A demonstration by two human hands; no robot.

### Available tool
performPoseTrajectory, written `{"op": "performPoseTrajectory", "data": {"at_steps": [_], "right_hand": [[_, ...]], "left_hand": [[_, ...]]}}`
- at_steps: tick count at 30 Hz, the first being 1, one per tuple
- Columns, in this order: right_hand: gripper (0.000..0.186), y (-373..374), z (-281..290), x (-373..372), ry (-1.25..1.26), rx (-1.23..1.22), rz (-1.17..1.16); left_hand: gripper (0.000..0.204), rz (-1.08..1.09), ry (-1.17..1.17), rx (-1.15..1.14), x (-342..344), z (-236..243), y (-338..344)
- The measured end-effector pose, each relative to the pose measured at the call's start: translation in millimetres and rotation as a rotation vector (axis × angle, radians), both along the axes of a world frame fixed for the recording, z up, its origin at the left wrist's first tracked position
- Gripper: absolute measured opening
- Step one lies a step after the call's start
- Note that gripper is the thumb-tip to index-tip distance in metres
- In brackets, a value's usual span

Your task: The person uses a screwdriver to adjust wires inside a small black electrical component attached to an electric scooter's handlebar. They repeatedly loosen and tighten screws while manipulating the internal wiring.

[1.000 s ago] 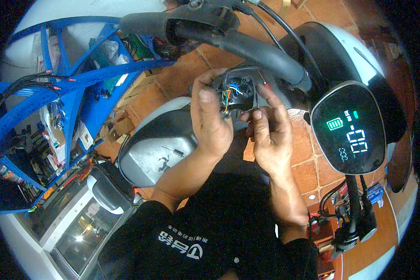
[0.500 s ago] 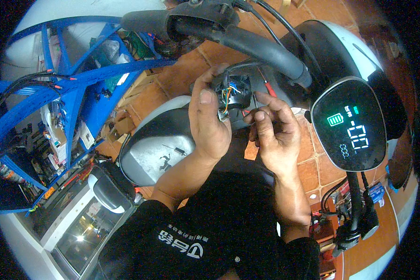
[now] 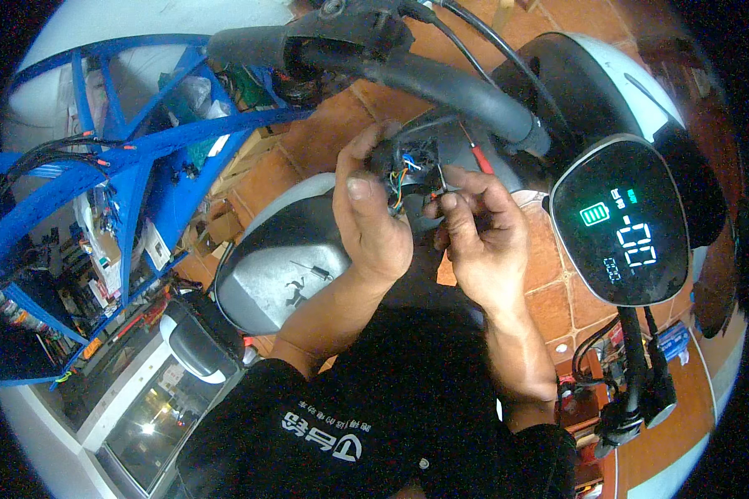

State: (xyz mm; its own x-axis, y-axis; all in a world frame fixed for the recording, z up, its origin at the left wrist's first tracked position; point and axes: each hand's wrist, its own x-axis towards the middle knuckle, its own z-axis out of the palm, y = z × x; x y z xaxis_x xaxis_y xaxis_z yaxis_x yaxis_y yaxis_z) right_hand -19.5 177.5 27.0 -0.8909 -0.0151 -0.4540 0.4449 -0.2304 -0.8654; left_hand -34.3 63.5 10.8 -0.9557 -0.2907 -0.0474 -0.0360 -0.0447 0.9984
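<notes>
My left hand (image 3: 376, 220) is wrapped round a black handlebar switch housing (image 3: 425, 156); its open side shows blue, orange, green and white wires (image 3: 403, 176). A black cable runs from the housing toward the handlebar. My right hand (image 3: 487, 237) is closed, thumb and fingertips pinching a thin metal tool (image 3: 443, 176) whose tip is at the housing's edge. The rest of that tool is hidden in the fingers, so its kind is unclear. Just beyond my right fingers lies a screwdriver with a red handle (image 3: 481, 160).
A black handlebar (image 3: 466, 91) crosses above my hands. At right stands a lit display (image 3: 622, 220). Small black parts (image 3: 304, 283) lie on the grey scooter panel (image 3: 262, 279) at left. Blue shelving (image 3: 141, 179) holds clutter, and a mirror (image 3: 154, 416) is at lower left.
My right hand has moved a little left and up, bringing the thin tool to the housing. The left hand still holds the housing, now tilted slightly differently.
</notes>
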Motion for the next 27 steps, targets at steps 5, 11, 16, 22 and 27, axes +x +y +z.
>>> {"op": "performPoseTrajectory", "data": {"at_steps": [5, 11, 16, 22, 27], "right_hand": [[0.02, -1, -6, 3, 0.086, 0.125, -0.002], [0.021, 1, -10, 2, 0.32, 0.37, 0.03], [0.022, 4, -8, 0, 0.434, 0.425, 0.055], [0.023, 7, -9, -5, 0.523, 0.479, 0.092], [0.023, 10, -11, -6, 0.549, 0.487, 0.117]], "left_hand": [[0.069, 0.028, 0.048, 0.065, 4, -8, 1], [0.07, 0.049, 0.104, 0.056, 2, -14, 4], [0.071, 0.05, 0.122, 0.041, 1, -14, 4], [0.067, 0.046, 0.148, 0.085, -3, -11, 3], [0.065, 0.046, 0.146, 0.137, -1, -16, 2]]}}
